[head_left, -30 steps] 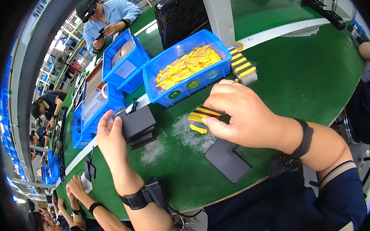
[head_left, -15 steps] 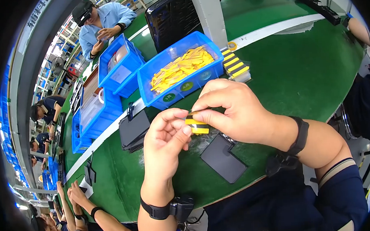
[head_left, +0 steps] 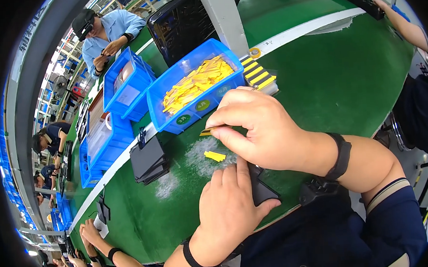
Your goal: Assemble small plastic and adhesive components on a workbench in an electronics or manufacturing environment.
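Left hand (head_left: 230, 207) has dropped from the yellow strip (head_left: 207, 132) onto the black plate (head_left: 263, 191), pressing it flat to the green table (head_left: 347, 83); right hand (head_left: 262, 128) now pinches the strip alone, ready for placing.

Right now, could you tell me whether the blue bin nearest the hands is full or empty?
Partly full: the blue bin holds a heap of yellow strips that covers most of its floor, yet lies below the rim.
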A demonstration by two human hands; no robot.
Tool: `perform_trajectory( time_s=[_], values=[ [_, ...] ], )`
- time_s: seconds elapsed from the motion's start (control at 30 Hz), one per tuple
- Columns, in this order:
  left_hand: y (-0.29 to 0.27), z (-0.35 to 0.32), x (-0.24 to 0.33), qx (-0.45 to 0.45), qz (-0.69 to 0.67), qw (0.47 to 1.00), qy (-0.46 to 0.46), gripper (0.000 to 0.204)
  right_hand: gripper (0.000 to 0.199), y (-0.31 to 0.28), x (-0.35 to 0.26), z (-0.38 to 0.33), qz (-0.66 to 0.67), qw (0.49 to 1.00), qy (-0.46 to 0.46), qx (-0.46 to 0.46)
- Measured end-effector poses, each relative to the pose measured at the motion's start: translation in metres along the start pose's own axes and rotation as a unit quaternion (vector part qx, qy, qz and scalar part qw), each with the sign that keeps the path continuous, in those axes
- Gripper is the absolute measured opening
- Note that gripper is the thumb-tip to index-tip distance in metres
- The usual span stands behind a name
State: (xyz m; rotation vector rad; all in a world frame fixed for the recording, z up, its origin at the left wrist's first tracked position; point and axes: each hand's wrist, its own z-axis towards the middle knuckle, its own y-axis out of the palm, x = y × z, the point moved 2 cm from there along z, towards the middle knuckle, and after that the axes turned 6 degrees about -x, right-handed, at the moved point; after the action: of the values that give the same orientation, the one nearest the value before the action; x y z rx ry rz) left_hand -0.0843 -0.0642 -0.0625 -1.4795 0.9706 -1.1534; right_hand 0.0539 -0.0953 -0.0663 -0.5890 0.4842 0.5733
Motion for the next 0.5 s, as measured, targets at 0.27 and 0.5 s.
perform_trajectory(
  time_s=[0.27, 0.5],
  values=[
    [0.015, 0.009, -0.047, 0.102, -0.462, 0.877, -0.087, 0.022, 0.009, -0.004, -0.003, -0.002, 0.027, 0.999, 0.013, -0.035],
    [0.004, 0.008, -0.048, 0.141, -0.696, 0.703, -0.026, 0.015, 0.009, -0.002, -0.003, -0.003, 0.039, 0.994, 0.051, -0.088]
  ],
)
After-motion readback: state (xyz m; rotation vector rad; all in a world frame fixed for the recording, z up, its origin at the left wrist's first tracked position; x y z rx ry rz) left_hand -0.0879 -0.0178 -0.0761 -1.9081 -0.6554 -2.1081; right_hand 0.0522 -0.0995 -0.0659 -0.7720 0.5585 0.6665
